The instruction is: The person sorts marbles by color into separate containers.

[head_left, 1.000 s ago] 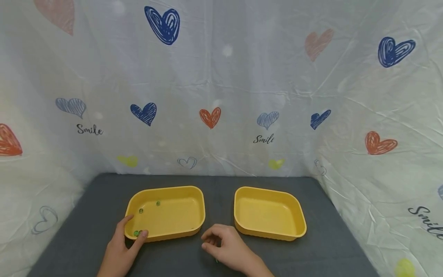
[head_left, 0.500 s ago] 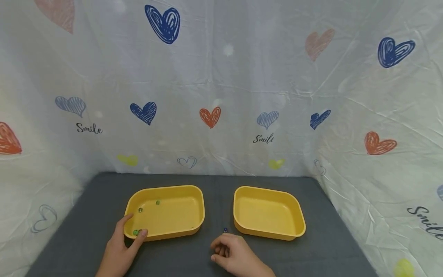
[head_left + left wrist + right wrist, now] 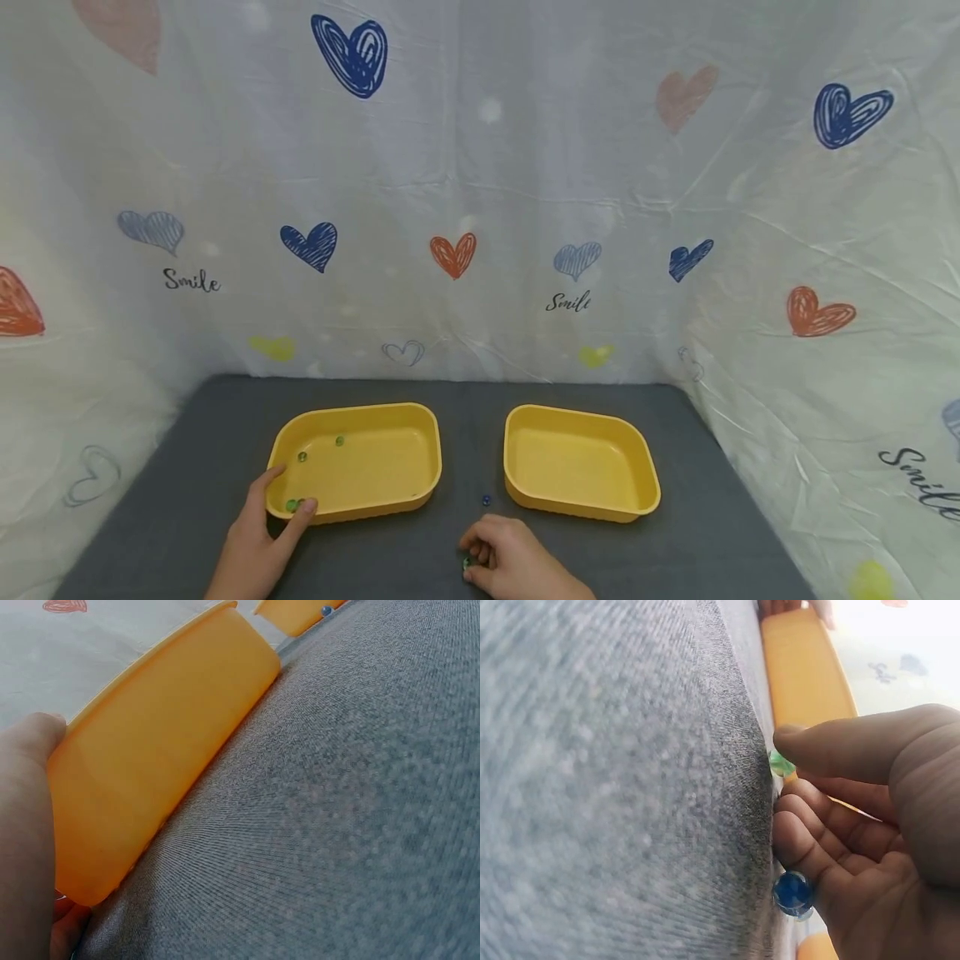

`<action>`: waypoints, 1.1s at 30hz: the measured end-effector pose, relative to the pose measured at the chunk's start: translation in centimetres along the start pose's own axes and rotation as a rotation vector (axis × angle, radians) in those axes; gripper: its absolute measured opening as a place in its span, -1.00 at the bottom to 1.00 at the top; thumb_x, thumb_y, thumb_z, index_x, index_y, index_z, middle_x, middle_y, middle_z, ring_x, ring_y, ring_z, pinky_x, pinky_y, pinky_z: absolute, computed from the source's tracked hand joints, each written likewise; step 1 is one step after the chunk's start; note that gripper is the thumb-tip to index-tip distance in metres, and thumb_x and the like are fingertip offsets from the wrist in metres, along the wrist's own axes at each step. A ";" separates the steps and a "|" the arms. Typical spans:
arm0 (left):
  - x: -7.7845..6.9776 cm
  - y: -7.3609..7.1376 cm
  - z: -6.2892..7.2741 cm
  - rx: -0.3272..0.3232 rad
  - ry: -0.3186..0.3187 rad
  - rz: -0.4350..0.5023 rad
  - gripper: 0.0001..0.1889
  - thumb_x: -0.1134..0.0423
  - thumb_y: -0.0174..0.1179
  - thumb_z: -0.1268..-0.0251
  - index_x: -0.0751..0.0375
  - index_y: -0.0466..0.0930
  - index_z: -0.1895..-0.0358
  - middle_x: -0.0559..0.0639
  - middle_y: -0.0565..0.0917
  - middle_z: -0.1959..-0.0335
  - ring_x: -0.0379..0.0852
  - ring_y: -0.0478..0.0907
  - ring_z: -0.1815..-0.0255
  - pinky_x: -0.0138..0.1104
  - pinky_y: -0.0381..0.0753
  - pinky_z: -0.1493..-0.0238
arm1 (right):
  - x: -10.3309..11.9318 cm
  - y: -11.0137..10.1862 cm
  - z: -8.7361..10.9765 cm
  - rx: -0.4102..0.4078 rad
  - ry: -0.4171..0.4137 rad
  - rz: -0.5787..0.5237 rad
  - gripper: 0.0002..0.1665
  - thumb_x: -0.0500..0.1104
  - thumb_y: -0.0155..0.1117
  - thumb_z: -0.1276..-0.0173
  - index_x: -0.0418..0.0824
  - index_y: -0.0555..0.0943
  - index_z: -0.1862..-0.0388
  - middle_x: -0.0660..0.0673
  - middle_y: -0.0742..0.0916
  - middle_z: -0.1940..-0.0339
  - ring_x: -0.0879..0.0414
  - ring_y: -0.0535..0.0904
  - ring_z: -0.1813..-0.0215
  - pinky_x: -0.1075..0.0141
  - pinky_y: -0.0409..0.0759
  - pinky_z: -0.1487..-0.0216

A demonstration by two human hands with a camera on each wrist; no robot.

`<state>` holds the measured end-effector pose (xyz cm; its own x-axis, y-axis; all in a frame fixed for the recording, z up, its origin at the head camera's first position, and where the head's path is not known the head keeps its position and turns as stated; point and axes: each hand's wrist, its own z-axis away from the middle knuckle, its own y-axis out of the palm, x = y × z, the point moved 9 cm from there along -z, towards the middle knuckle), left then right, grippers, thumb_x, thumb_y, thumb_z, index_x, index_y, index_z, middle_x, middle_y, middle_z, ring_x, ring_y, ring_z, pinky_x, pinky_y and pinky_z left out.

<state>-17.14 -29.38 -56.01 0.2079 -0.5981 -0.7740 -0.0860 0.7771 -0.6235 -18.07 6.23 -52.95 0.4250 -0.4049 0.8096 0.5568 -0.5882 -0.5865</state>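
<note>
My left hand grips the near left corner of the left yellow tray, its thumb at the near rim and a finger on the left rim. Several green marbles lie inside, including one marble toward the back and one at the left. On the cloth between and in front of the trays, my right hand pinches a green marble between thumb and finger, its other fingers curled. A blue marble rests on the cloth just beyond this hand; the right wrist view shows it as a blue marble near the curled fingers.
A second yellow tray stands to the right, with no marbles visible in it. Dark grey cloth covers the table. A white curtain printed with hearts hangs behind and at both sides.
My right hand has shifted right and slightly nearer, uncovering the blue marble. Its thumb and finger have closed on the green marble. The left hand stays on the tray.
</note>
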 end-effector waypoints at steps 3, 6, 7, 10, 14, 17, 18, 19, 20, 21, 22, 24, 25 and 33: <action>-0.1 0.2 -0.1 0.002 -0.005 0.005 0.14 -0.47 0.10 -0.57 0.32 -0.16 -0.77 0.62 0.05 -0.69 0.64 0.16 -0.60 0.49 0.26 -0.46 | -0.3 0.0 0.1 0.009 0.016 0.001 -0.80 -0.26 0.58 -0.45 -0.09 0.79 0.00 0.24 0.66 0.27 0.41 0.56 0.30 0.43 0.65 0.25; 0.0 0.1 -0.1 0.001 -0.009 0.006 0.14 -0.47 0.10 -0.57 0.31 -0.17 -0.77 0.62 0.04 -0.69 0.64 0.15 -0.60 0.49 0.25 -0.47 | -0.2 0.1 0.1 0.011 0.002 0.002 -0.82 -0.27 0.56 -0.46 -0.09 0.80 0.02 0.24 0.67 0.25 0.42 0.56 0.29 0.43 0.66 0.25; 0.1 0.2 -0.1 0.001 -0.010 0.005 0.14 -0.48 0.10 -0.57 0.32 -0.16 -0.77 0.62 0.04 -0.69 0.64 0.15 -0.60 0.49 0.25 -0.47 | -0.2 0.1 0.1 0.012 -0.003 0.002 -0.83 -0.28 0.56 -0.46 -0.09 0.80 0.03 0.24 0.67 0.25 0.42 0.56 0.29 0.43 0.66 0.25; 0.1 0.2 -0.2 0.004 -0.006 0.003 0.14 -0.48 0.09 -0.57 0.32 -0.16 -0.77 0.62 0.05 -0.69 0.64 0.15 -0.60 0.49 0.25 -0.47 | -0.1 0.1 0.1 0.008 -0.020 0.005 -0.85 -0.29 0.55 -0.47 -0.09 0.81 0.06 0.26 0.68 0.25 0.43 0.56 0.29 0.44 0.66 0.25; 0.2 0.3 -0.3 0.005 -0.001 0.003 0.14 -0.49 0.09 -0.57 0.32 -0.15 -0.76 0.62 0.04 -0.69 0.65 0.15 -0.60 0.50 0.26 -0.46 | 0.0 0.1 0.1 -0.005 -0.041 0.027 -0.87 -0.29 0.54 -0.48 -0.08 0.81 0.10 0.27 0.67 0.26 0.45 0.56 0.30 0.45 0.66 0.26; 0.2 0.2 -0.2 0.003 0.001 0.004 0.14 -0.48 0.09 -0.57 0.32 -0.15 -0.77 0.61 0.04 -0.70 0.65 0.14 -0.60 0.50 0.25 -0.46 | 0.0 0.1 0.1 -0.008 -0.042 0.030 -0.87 -0.29 0.54 -0.48 -0.07 0.81 0.11 0.27 0.67 0.28 0.44 0.56 0.31 0.45 0.66 0.27; 0.2 0.2 -0.2 0.002 0.003 0.003 0.13 -0.48 0.09 -0.57 0.31 -0.15 -0.77 0.61 0.04 -0.69 0.65 0.14 -0.60 0.50 0.26 -0.46 | 0.1 0.1 0.1 -0.007 -0.038 0.025 -0.87 -0.29 0.54 -0.48 -0.07 0.81 0.12 0.27 0.67 0.28 0.44 0.56 0.31 0.45 0.66 0.28; 0.1 0.2 -0.2 0.000 0.006 0.003 0.13 -0.48 0.09 -0.58 0.31 -0.15 -0.77 0.61 0.04 -0.69 0.65 0.15 -0.60 0.50 0.26 -0.46 | 0.1 0.1 0.1 -0.007 -0.034 0.021 -0.87 -0.30 0.54 -0.48 -0.07 0.81 0.12 0.27 0.67 0.28 0.44 0.56 0.32 0.44 0.66 0.28; 0.1 0.2 -0.2 -0.002 0.009 0.004 0.13 -0.47 0.09 -0.58 0.31 -0.14 -0.77 0.61 0.04 -0.69 0.64 0.15 -0.60 0.50 0.26 -0.45 | 0.1 0.1 0.1 -0.008 -0.034 0.020 -0.87 -0.30 0.54 -0.47 -0.07 0.81 0.12 0.27 0.67 0.28 0.44 0.56 0.32 0.44 0.66 0.28; 0.1 0.2 -0.2 -0.004 0.011 0.004 0.12 -0.47 0.09 -0.58 0.30 -0.14 -0.77 0.61 0.05 -0.69 0.64 0.16 -0.60 0.50 0.27 -0.45 | 0.2 0.1 0.1 -0.010 -0.033 0.016 -0.87 -0.30 0.54 -0.47 -0.07 0.81 0.13 0.27 0.66 0.29 0.43 0.56 0.32 0.44 0.66 0.29; 0.1 0.2 -0.2 -0.004 0.013 0.005 0.12 -0.47 0.10 -0.58 0.30 -0.14 -0.77 0.61 0.05 -0.69 0.64 0.16 -0.60 0.50 0.27 -0.45 | 0.2 0.1 0.1 -0.011 -0.034 0.015 -0.87 -0.30 0.54 -0.47 -0.07 0.81 0.13 0.27 0.66 0.29 0.44 0.56 0.32 0.44 0.66 0.29; 0.1 0.2 -0.1 -0.007 0.015 0.008 0.12 -0.46 0.10 -0.58 0.30 -0.14 -0.77 0.61 0.06 -0.69 0.64 0.17 -0.60 0.50 0.28 -0.45 | 0.3 0.1 0.1 -0.018 -0.043 0.019 -0.88 -0.30 0.53 -0.48 -0.08 0.80 0.13 0.26 0.66 0.29 0.44 0.56 0.32 0.45 0.66 0.29; 0.1 0.2 -0.1 -0.007 0.015 0.009 0.12 -0.46 0.11 -0.58 0.30 -0.14 -0.77 0.61 0.05 -0.69 0.64 0.17 -0.60 0.50 0.27 -0.45 | 0.3 0.1 0.1 -0.022 -0.049 0.021 -0.88 -0.30 0.53 -0.48 -0.08 0.80 0.12 0.26 0.66 0.29 0.44 0.56 0.32 0.45 0.66 0.29; 0.2 0.1 -0.1 -0.006 0.014 0.011 0.13 -0.46 0.10 -0.58 0.30 -0.16 -0.78 0.61 0.05 -0.69 0.65 0.16 -0.59 0.51 0.28 -0.44 | 0.6 -0.2 -0.1 -0.055 -0.065 0.032 -0.90 -0.28 0.52 -0.51 -0.12 0.78 0.08 0.22 0.68 0.28 0.44 0.57 0.31 0.44 0.67 0.28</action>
<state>-17.23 -29.39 -56.25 0.1936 -0.5919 -0.7824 -0.0942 0.7826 -0.6154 -17.98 6.05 -52.34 0.4884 -0.3790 0.7860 0.5028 -0.6140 -0.6085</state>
